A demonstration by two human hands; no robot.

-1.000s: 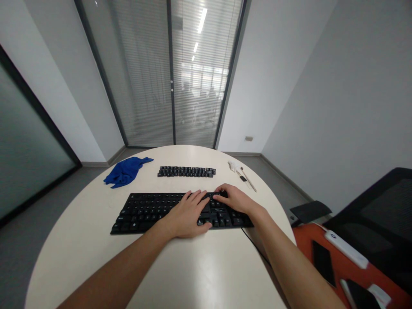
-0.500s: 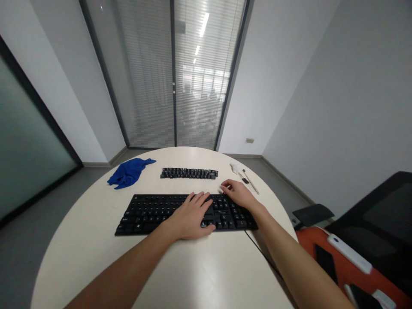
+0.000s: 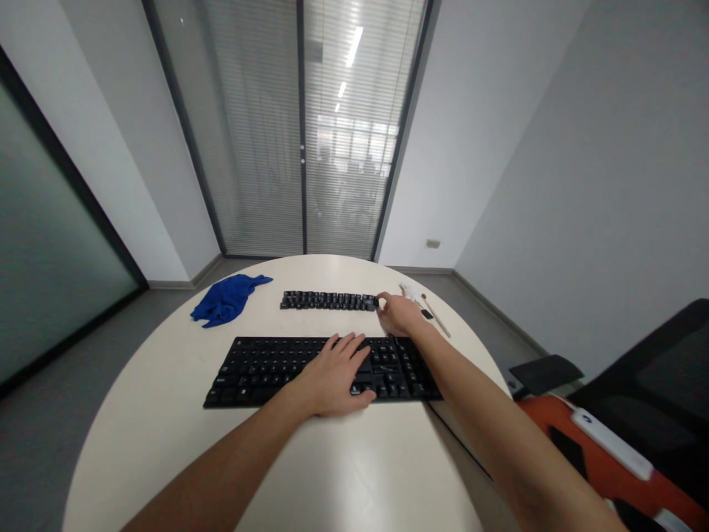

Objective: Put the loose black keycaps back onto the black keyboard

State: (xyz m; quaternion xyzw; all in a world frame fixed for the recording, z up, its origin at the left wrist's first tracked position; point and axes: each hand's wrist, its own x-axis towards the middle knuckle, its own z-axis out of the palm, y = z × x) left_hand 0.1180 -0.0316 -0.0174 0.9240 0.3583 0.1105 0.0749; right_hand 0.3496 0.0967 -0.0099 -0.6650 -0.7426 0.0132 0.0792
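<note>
Where the sideways key rows [image 3: 329,301] end at right, your right hand [image 3: 401,315] is nearer, its grip unclear; your left hand [image 3: 331,375] lies open on the keyboard [image 3: 263,366].

The black keyboard [image 3: 266,369] lies flat, loose keycaps [image 3: 329,301] rowed beyond.

I list, on my round, pale table [image 3: 155,414]: one blue cloth [image 3: 224,301], crumpled, toward the far left edge; one slender pale stick [image 3: 437,316], far right; beside it, one small black piece [image 3: 426,314] and one whitish item [image 3: 410,292], too small to identify. To my right: one black mesh chair [image 3: 659,391], its orange seat [image 3: 625,484] bearing one long white device [image 3: 612,443] and one dark flat object [image 3: 568,449]. Beyond the table: glass panels with blinds [image 3: 266,162]; one wall plate [image 3: 433,244].
</note>
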